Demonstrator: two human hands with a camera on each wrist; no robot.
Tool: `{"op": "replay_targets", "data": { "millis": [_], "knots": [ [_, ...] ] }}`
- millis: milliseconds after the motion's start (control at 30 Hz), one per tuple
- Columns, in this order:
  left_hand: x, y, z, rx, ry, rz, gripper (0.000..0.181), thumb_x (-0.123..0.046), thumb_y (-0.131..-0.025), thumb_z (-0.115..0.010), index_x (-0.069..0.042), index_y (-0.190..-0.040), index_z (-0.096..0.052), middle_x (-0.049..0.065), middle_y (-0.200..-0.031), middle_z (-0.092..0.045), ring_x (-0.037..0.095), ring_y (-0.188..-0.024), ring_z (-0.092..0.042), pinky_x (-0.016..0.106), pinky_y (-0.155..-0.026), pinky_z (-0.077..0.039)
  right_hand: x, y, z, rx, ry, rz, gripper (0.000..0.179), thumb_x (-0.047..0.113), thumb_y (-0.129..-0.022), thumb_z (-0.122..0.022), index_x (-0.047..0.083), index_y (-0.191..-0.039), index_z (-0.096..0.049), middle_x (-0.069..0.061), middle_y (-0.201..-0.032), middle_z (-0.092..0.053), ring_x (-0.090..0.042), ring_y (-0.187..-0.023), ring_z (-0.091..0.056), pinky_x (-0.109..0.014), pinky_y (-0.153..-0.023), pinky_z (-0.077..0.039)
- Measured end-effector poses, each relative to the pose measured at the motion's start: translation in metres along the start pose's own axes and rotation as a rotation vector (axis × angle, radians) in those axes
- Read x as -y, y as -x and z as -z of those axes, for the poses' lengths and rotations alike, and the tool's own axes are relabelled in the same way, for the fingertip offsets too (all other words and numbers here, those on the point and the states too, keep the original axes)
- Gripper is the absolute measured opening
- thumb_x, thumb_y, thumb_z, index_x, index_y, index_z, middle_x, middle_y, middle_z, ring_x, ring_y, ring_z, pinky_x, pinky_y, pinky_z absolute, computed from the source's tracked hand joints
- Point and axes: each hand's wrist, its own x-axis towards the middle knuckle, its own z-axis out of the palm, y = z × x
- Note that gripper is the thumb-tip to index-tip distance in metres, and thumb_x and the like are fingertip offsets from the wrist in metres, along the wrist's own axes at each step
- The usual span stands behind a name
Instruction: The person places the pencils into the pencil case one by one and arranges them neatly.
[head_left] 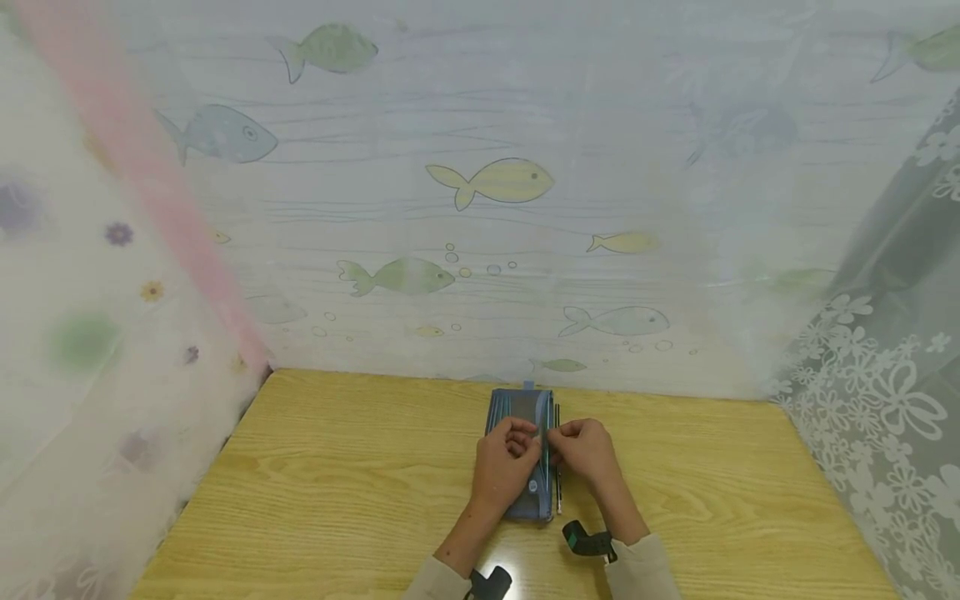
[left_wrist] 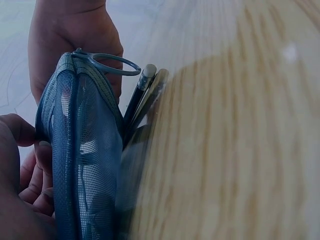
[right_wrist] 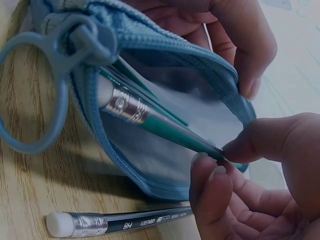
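Note:
A blue zippered mesh pencil case (head_left: pixel 517 402) lies lengthwise on the table, its zip open. My left hand (head_left: pixel 506 467) holds the far side of its mouth between thumb and fingers, spreading the opening in the right wrist view. At that opening my right hand (head_left: pixel 591 450) pinches a green pencil (right_wrist: pixel 167 134) with a white eraser. This pencil lies inside the mouth, alongside other thin green items (right_wrist: pixel 150 97). A large ring pull (right_wrist: pixel 61 110) hangs from the zip end. Beside the case on the table rests a black pencil (right_wrist: pixel 142 222) marked HB, eraser toward me.
Wood-grain table (head_left: pixel 360 467) extends on both sides of the case. A fish-printed curtain (head_left: pixel 405 208) stands along its back edge, with a flowered sheet (head_left: pixel 90 375) at left and lacy fabric (head_left: pixel 892 408) at right. A second pencil-like stick (left_wrist: pixel 159 80) lies beside the black pencil.

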Motion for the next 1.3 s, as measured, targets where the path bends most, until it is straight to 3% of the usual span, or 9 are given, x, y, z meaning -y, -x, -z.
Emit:
{"op": "replay_targets", "data": {
  "millis": [467,633,1100,1300],
  "knots": [
    [0.000,0.001,0.001,0.007,-0.004,0.004,0.012,-0.007,-0.095,-0.077,-0.009,-0.107,-0.074,-0.003,-0.082,-0.071,0.005,-0.065,-0.063,0.021,-0.060,-0.052,0.001,0.000,-0.001,0.022,-0.075,-0.019,0.019,0.006,-0.096,-0.068,-0.011,-0.098,-0.075,-0.017,-0.072,-0.074,-0.025,-0.062,-0.073,-0.036,-0.057,-0.061],
    [0.000,0.001,0.001,0.003,0.008,-0.012,0.012,-0.008,-0.095,-0.077,-0.008,-0.107,-0.074,-0.002,-0.081,-0.072,0.005,-0.065,-0.064,0.022,-0.059,-0.053,-0.001,-0.001,0.001,0.018,-0.048,-0.013,0.019,0.006,-0.095,-0.068,-0.011,-0.100,-0.076,-0.016,-0.073,-0.075,-0.025,-0.063,-0.074,-0.037,-0.059,-0.061],
    [0.001,0.000,0.001,0.009,0.018,0.010,0.011,-0.011,-0.095,-0.077,-0.011,-0.106,-0.074,-0.003,-0.081,-0.071,0.007,-0.065,-0.064,0.022,-0.059,-0.052,-0.009,-0.005,0.009,-0.078,0.263,0.073,0.013,0.013,-0.089,-0.075,0.002,-0.084,-0.080,-0.002,-0.069,-0.071,-0.014,-0.059,-0.061,-0.030,-0.055,-0.049],
    [0.001,0.000,0.001,0.010,0.018,0.006,0.012,-0.011,-0.095,-0.077,-0.010,-0.107,-0.074,-0.002,-0.081,-0.071,0.006,-0.064,-0.064,0.022,-0.059,-0.052,-0.011,-0.005,0.009,-0.104,0.341,0.096,0.013,0.014,-0.086,-0.079,0.004,-0.077,-0.078,-0.002,-0.070,-0.072,-0.015,-0.059,-0.061,-0.031,-0.055,-0.048]
  ]
}}
